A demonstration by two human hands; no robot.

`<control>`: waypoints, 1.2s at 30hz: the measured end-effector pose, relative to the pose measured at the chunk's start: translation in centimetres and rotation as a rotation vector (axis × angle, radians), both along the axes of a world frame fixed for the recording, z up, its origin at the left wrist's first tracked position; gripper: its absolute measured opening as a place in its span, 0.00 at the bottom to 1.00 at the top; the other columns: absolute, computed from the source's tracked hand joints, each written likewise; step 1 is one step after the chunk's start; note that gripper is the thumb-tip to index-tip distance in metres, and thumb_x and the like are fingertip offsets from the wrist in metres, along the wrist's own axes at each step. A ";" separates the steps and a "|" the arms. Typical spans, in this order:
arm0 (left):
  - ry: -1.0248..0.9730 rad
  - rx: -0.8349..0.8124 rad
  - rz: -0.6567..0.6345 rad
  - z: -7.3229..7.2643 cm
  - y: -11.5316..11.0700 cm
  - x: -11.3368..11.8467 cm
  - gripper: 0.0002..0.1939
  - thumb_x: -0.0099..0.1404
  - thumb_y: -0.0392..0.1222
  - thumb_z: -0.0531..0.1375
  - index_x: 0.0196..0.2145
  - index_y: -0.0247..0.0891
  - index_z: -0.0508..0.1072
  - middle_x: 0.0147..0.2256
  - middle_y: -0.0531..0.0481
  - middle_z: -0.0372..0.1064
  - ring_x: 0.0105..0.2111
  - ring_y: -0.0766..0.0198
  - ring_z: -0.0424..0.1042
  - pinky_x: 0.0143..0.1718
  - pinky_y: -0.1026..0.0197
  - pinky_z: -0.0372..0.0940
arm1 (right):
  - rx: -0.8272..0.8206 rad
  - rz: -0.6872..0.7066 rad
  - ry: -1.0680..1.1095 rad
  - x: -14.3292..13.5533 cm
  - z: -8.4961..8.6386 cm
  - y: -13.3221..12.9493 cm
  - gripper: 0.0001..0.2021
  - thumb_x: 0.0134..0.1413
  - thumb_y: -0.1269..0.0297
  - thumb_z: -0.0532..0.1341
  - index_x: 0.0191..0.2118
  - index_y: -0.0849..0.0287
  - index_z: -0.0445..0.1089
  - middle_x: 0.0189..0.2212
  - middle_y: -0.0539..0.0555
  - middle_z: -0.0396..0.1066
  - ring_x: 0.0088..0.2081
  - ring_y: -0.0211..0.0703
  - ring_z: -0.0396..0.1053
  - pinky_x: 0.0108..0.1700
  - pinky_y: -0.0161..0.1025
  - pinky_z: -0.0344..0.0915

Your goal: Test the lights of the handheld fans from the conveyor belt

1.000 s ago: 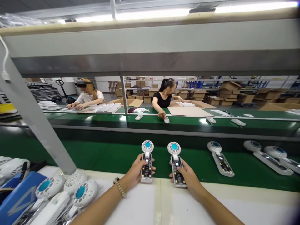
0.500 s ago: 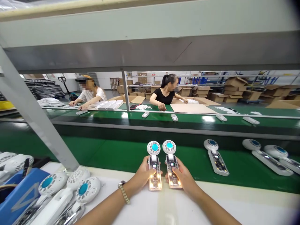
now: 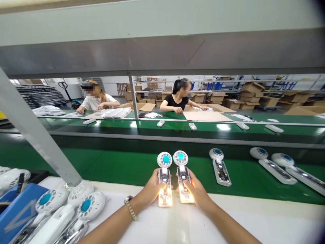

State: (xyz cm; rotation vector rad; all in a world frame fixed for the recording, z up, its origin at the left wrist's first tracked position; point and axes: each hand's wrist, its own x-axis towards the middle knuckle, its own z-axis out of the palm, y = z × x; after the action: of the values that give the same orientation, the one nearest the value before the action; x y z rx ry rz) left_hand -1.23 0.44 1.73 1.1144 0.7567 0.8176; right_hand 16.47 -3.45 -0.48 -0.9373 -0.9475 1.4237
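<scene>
Okay, our left hand [image 3: 152,189] has its fingers closed around a left fan [image 3: 165,177], our right hand [image 3: 199,190] similarly gripping a right fan [image 3: 182,174] (lower ends both glowing). We're holding them side by side, above where bench [image 3: 279,217] meets green belt [image 3: 122,169]; three more fans [image 3: 221,172] lie rightward.

Bright; held fans [image 3: 165,176] glow warm; far belt [image 3: 174,131] glares; right corners dark.
</scene>
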 end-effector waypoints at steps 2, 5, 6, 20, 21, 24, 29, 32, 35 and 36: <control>0.001 0.006 0.004 -0.1 0.0 0.0 0.23 0.51 0.37 0.60 0.43 0.39 0.55 0.46 0.41 0.60 0.33 0.59 0.71 0.35 0.52 0.65 | -0.030 0.015 -0.025 0.0 0.1 -0.1 0.33 0.46 0.51 0.62 0.55 0.55 0.48 0.32 0.55 0.71 0.25 0.45 0.70 0.30 0.45 0.67; 0.000 0.013 0.006 0.0 0.0 0.0 0.23 0.51 0.36 0.60 0.43 0.39 0.55 0.46 0.41 0.60 0.33 0.59 0.70 0.35 0.52 0.65 | -0.030 0.030 -0.012 0.1 0.2 -0.1 0.34 0.46 0.52 0.61 0.56 0.54 0.47 0.36 0.55 0.70 0.27 0.45 0.70 0.31 0.45 0.67; -0.001 0.016 0.006 0.0 0.0 0.0 0.23 0.51 0.36 0.60 0.43 0.39 0.55 0.47 0.41 0.60 0.33 0.59 0.70 0.35 0.52 0.65 | -0.024 0.029 -0.005 0.1 0.2 -0.1 0.34 0.46 0.52 0.62 0.55 0.54 0.47 0.37 0.55 0.70 0.28 0.45 0.71 0.31 0.45 0.67; -0.006 0.026 -0.027 -0.2 0.0 -0.1 0.24 0.51 0.36 0.60 0.44 0.39 0.54 0.48 0.41 0.59 0.34 0.58 0.71 0.34 0.53 0.66 | -0.008 0.044 0.002 0.0 -0.5 0.1 0.36 0.47 0.53 0.61 0.58 0.56 0.42 0.30 0.52 0.71 0.29 0.47 0.71 0.33 0.46 0.67; 0.006 0.025 -0.023 -0.2 0.0 -0.1 0.23 0.52 0.36 0.59 0.44 0.39 0.54 0.47 0.41 0.60 0.34 0.58 0.71 0.33 0.54 0.66 | -0.010 0.041 -0.001 0.0 -0.5 0.2 0.36 0.47 0.53 0.61 0.58 0.56 0.42 0.32 0.53 0.71 0.29 0.47 0.71 0.33 0.46 0.67; 0.013 0.021 -0.026 -0.1 -0.1 -0.1 0.24 0.52 0.37 0.60 0.44 0.39 0.54 0.48 0.40 0.59 0.34 0.58 0.71 0.33 0.53 0.66 | -0.002 0.045 -0.005 0.0 -0.3 0.1 0.35 0.47 0.53 0.61 0.57 0.55 0.43 0.39 0.57 0.69 0.30 0.48 0.71 0.32 0.46 0.68; -0.007 0.034 -0.029 -0.3 0.1 -0.1 0.24 0.52 0.36 0.60 0.44 0.39 0.54 0.48 0.41 0.59 0.34 0.59 0.71 0.34 0.52 0.66 | 0.027 0.051 -0.028 0.1 0.1 -0.2 0.30 0.49 0.54 0.60 0.55 0.53 0.48 0.44 0.58 0.66 0.35 0.48 0.70 0.34 0.46 0.68; -0.035 0.048 -0.065 -0.3 0.1 -0.2 0.25 0.51 0.37 0.61 0.44 0.41 0.53 0.48 0.42 0.58 0.35 0.60 0.70 0.36 0.53 0.66 | 0.022 0.063 -0.032 0.1 0.0 -0.3 0.31 0.50 0.53 0.59 0.56 0.52 0.46 0.42 0.56 0.68 0.31 0.46 0.71 0.36 0.47 0.68; -0.047 0.044 -0.075 -0.2 0.1 -0.3 0.25 0.52 0.38 0.62 0.45 0.41 0.54 0.48 0.43 0.58 0.35 0.60 0.70 0.36 0.53 0.66 | 0.017 0.032 -0.047 0.0 -0.2 -0.3 0.33 0.47 0.52 0.61 0.56 0.54 0.47 0.42 0.57 0.68 0.32 0.46 0.71 0.35 0.46 0.68; -0.047 0.042 -0.074 -0.2 0.0 -0.3 0.25 0.52 0.39 0.62 0.45 0.41 0.54 0.48 0.43 0.58 0.35 0.60 0.70 0.36 0.53 0.66 | 0.015 0.028 -0.048 0.0 -0.3 -0.2 0.34 0.46 0.51 0.61 0.56 0.54 0.47 0.43 0.58 0.67 0.32 0.47 0.71 0.34 0.45 0.68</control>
State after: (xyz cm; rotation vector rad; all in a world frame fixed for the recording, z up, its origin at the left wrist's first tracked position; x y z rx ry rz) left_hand -1.51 0.46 1.50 1.1500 0.6575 0.7972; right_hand 16.45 -3.69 -0.76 -0.9545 -1.0093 1.4206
